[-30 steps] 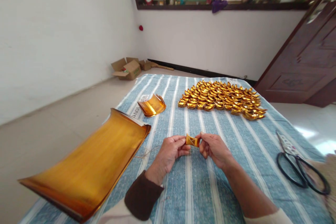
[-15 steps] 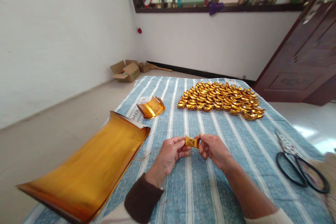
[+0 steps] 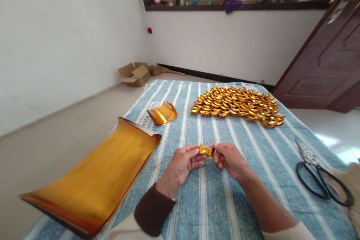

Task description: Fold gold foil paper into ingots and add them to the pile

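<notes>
A small folded gold paper piece point(image 3: 206, 150) is pinched between both hands above the blue striped cloth point(image 3: 219, 202). My left hand point(image 3: 182, 163) grips its left end with thumb and fingers. My right hand point(image 3: 229, 159) grips its right end. The piece is narrow at the middle, like a bow. Farther back on the cloth lies a dense patch of several finished gold paper ingots point(image 3: 239, 105).
A stack of large gold foil sheets point(image 3: 92, 180) lies at the left, overhanging the cloth's edge. A small curled stack of gold sheets point(image 3: 163, 113) sits behind it. Black-handled scissors point(image 3: 320, 180) lie at the right. Cardboard boxes point(image 3: 136, 74) stand on the floor by the wall.
The gold piece has been pressed narrower in the middle between my fingers. Both hands stay in about the same place.
</notes>
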The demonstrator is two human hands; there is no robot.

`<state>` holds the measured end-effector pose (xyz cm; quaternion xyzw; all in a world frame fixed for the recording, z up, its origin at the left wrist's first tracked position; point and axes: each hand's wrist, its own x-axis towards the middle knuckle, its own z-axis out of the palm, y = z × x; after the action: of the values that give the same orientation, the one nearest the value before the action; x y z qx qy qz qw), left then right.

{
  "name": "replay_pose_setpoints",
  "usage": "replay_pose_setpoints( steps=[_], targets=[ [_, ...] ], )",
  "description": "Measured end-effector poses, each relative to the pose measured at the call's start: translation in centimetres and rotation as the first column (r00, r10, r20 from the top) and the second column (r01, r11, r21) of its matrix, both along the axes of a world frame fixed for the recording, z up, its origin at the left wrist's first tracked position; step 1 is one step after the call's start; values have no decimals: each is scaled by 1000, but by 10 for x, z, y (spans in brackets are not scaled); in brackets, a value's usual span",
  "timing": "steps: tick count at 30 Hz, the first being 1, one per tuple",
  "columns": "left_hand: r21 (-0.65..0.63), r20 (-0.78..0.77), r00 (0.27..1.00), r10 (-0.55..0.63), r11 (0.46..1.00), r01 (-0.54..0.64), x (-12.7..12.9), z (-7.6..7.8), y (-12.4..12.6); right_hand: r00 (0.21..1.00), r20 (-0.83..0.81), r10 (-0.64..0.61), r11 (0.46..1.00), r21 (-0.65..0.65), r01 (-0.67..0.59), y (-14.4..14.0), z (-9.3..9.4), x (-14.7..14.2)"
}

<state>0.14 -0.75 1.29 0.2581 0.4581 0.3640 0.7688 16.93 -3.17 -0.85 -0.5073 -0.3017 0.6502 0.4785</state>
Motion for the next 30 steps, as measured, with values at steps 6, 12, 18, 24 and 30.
replay_pose_setpoints(
  steps=[6, 12, 18, 24, 30],
  targets=[
    [-31, 21, 1000, 7, 999, -6, -1, 1, 0, 1000, 2, 7, 1000, 7, -7, 0, -1, 0],
    [-55, 20, 999, 29, 998, -28, -1, 1, 0, 1000, -5, 12, 1000, 13, -12, -1, -2, -1],
    [-51, 3, 999, 34, 998, -34, 0, 2, -1, 1000, -12, 18, 1000, 12, -17, -1, -3, 0],
    [-34, 41, 999, 20, 999, -19, 0, 1, -1, 1000, -14, 17, 1000, 16, -17, -1, -1, 0],
    [-53, 85, 994, 63, 997, -58, -1, -1, 0, 1000, -9, -6, 999, 36, 6, -2, 1, -1]
  ],
)
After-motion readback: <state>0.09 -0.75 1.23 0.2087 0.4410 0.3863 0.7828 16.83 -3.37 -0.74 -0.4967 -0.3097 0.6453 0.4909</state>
